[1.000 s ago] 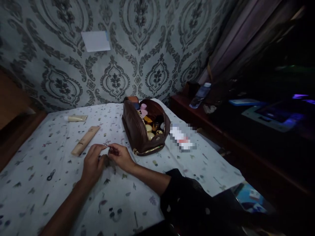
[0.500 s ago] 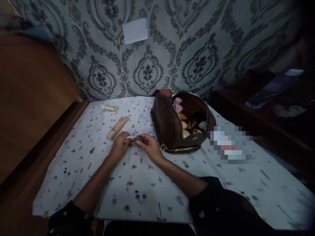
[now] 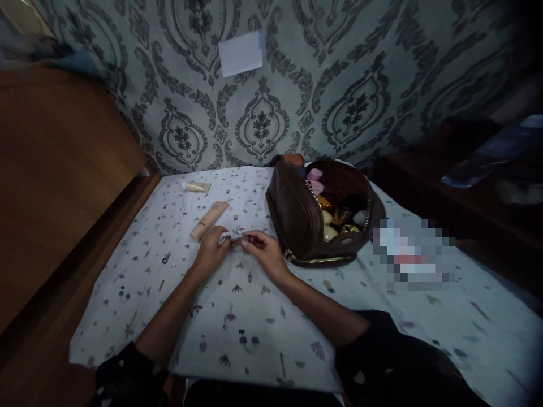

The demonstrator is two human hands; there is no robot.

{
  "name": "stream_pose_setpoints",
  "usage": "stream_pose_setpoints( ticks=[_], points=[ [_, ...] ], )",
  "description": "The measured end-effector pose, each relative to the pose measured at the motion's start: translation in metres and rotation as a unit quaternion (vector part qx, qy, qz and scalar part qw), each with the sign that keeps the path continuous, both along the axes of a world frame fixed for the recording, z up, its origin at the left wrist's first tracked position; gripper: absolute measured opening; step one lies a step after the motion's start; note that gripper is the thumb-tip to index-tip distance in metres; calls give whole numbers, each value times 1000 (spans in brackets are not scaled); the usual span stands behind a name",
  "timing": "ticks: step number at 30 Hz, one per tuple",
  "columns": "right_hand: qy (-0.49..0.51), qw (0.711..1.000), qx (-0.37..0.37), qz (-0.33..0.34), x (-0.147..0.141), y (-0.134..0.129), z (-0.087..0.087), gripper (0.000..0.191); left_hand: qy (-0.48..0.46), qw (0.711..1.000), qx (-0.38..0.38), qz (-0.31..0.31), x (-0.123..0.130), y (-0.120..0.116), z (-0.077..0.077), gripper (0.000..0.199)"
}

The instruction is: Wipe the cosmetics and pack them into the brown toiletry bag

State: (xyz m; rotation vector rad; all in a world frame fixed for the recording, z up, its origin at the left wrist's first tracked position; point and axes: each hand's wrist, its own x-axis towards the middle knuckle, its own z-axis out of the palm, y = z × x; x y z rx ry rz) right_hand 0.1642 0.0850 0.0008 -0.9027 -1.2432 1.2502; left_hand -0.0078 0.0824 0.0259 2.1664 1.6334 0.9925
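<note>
Both hands meet over the cloth-covered surface, pinching a small brownish item between them. My left hand has its fingers closed at the item's left end, where a whitish bit shows. At the other end, my right hand grips with thumb and fingertips. Fingers cover most of the item, so its kind is unclear. Just beyond my left hand lies a peach-coloured squeeze tube. To the right of my right hand stands a brown toiletry bag, unzipped, with several bottles and jars inside, some with pink or gold caps.
A smaller cream tube with a white cap lies farther back on the patterned white cloth. Right of the bag is a pixelated patch. A wooden cabinet borders the left side; a patterned wall rises behind.
The whole view has shifted slightly, so everything sits a little farther right. My hands stay together on the small item, which is now turned and more covered by the fingers.
</note>
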Motion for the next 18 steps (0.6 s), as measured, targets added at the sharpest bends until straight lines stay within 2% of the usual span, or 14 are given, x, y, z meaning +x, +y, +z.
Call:
stream_pose_setpoints(
  ticks=[3,8,11,16,18],
  points=[
    [-22,1000,15,-11,1,0,0,29,-10,1000,24,6,1,-1,4,12],
    [-5,1000,0,2,0,-3,-1,47,-25,997,75,-3,2,-4,9,17],
    [-12,1000,20,20,-1,-5,-1,48,-36,992,109,-48,7,-10,12,23],
    [-28,998,32,40,-1,-5,-5,54,-28,979,125,-161,17,-18,12,43],
    [-27,998,29,39,-1,-4,-6,57,-14,977,120,-174,17,-17,10,46]
  ],
)
